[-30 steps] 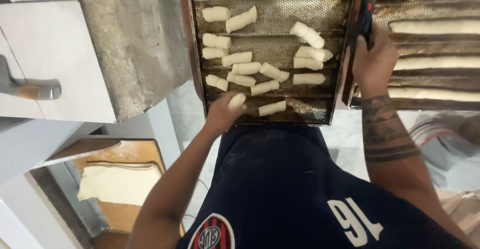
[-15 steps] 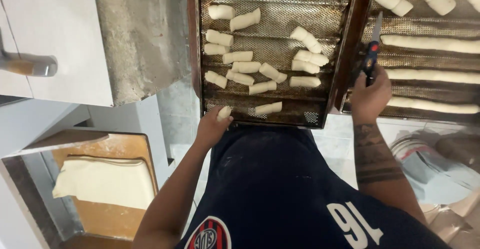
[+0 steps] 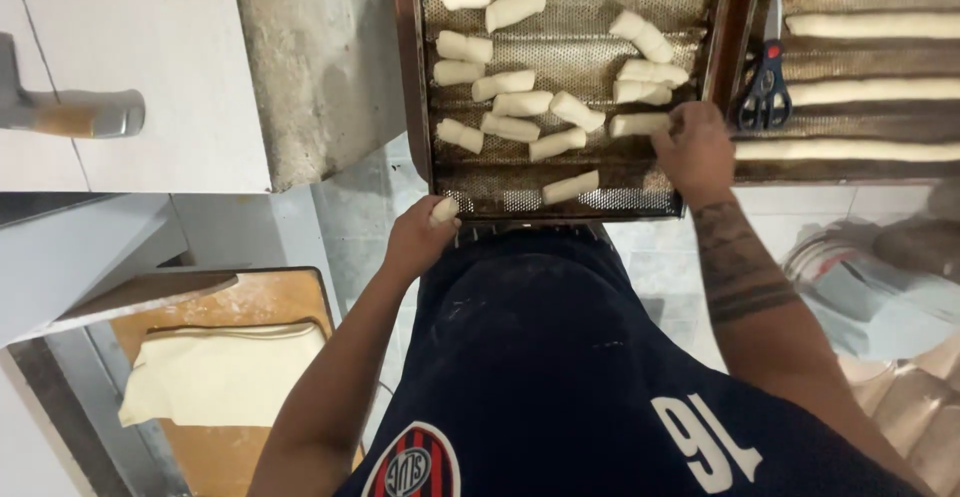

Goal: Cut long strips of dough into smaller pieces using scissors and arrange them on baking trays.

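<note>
Placing cut dough pieces on the perforated baking tray (image 3: 412, 77)
My left hand (image 3: 420, 235) is closed around one small dough piece (image 3: 444, 209) just off the tray's near left corner; my right hand (image 3: 695, 147), fingers curled, touches a piece (image 3: 640, 124) near the right edge. I judge the laying-out to be under way; next the held piece needs a free spot along the near edge, apart from its neighbours

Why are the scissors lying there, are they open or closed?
Closed. The scissors lie flat on the right-hand tray, blades together in a single point, handles side by side. Why they lie there cannot be told.
</note>
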